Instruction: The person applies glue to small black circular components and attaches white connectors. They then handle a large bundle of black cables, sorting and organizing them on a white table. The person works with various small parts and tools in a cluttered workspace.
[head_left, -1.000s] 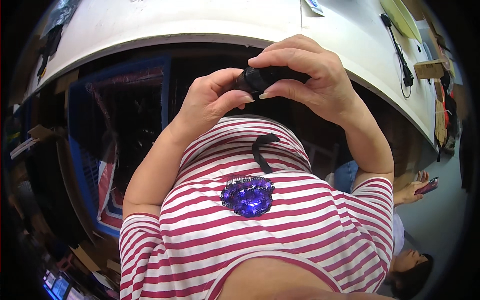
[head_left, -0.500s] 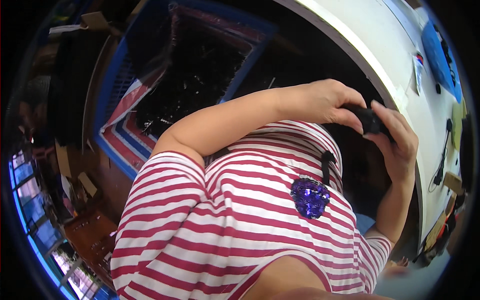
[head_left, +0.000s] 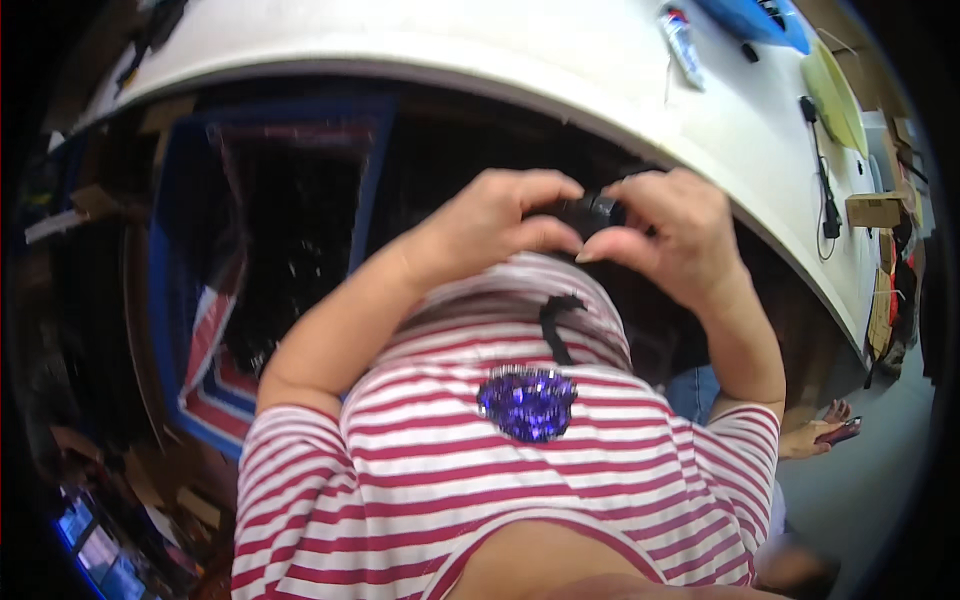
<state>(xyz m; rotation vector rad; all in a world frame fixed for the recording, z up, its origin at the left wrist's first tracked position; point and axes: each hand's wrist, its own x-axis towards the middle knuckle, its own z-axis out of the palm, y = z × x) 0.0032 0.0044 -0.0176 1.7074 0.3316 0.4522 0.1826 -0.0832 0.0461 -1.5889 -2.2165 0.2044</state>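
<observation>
In front of my striped shirt, both hands meet at a small glossy black piece (head_left: 603,208), possibly plastic; its exact kind is hard to make out against the dark background. My left hand (head_left: 500,222) pinches its left end between thumb and fingers. From the other side, my right hand (head_left: 685,225) curls its fingers round the right end, thumb reaching toward the left thumb. The fingers cover much of the piece. Beyond the left forearm stands a blue crate (head_left: 180,250), lined with a red, white and blue striped sheet (head_left: 212,330) and holding many small black pieces (head_left: 290,220).
A white table (head_left: 450,45) curves across the far side, with a tube (head_left: 682,48), a blue basin (head_left: 765,22), a yellow-green tray (head_left: 835,95), a black cable (head_left: 828,200) and a small cardboard box (head_left: 873,210). Another person's hand (head_left: 808,438) holds a dark reddish object at right.
The view has swung, so the table now spans the top and my hands appear nearer the middle. Both hands still hold the black piece. The other person's hand shows more clearly.
</observation>
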